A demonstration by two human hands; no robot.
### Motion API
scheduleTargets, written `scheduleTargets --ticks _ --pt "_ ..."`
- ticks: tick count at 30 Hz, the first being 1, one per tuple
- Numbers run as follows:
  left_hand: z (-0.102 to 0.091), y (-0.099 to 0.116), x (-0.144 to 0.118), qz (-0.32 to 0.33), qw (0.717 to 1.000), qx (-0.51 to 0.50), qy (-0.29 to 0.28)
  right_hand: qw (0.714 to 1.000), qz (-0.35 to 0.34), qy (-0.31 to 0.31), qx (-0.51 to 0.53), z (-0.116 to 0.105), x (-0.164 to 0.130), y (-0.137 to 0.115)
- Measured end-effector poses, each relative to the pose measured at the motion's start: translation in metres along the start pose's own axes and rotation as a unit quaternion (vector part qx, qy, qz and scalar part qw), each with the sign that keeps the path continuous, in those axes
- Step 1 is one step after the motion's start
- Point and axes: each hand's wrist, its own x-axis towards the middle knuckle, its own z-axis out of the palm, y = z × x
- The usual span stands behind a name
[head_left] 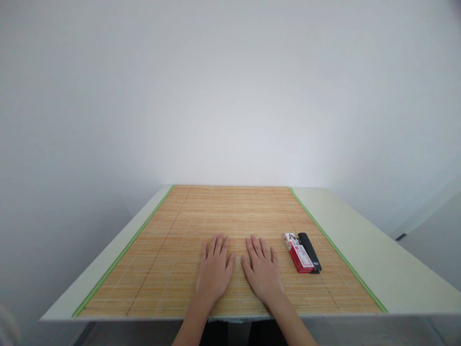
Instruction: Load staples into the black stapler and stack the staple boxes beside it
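My left hand (215, 269) lies palm down on a bamboo mat (223, 206), fingers stretched out and holding nothing. Beside it, a small gap apart, my right hand (262, 269) rests flat on the same mat with its fingers spread. To the right of my right hand, not touching it, are small red and white boxes (301, 257), which look like staple boxes. Against their right side lies a long black object (309, 252) that looks like a stapler.
The mat has green edging (126, 250) and covers the middle of a white table (353, 216). A pale wall (230, 96) stands behind the table's far edge. The table's front edge crosses below my wrists.
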Motion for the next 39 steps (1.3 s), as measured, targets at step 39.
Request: scheduleTargets --ticks 39 --pt "-0.0018 0.0016 0.0009 0.003 0.999 0.032 -0.017 1.0 0.011 -0.018 0.002 -0.0017 -0.0005 -0.0011"
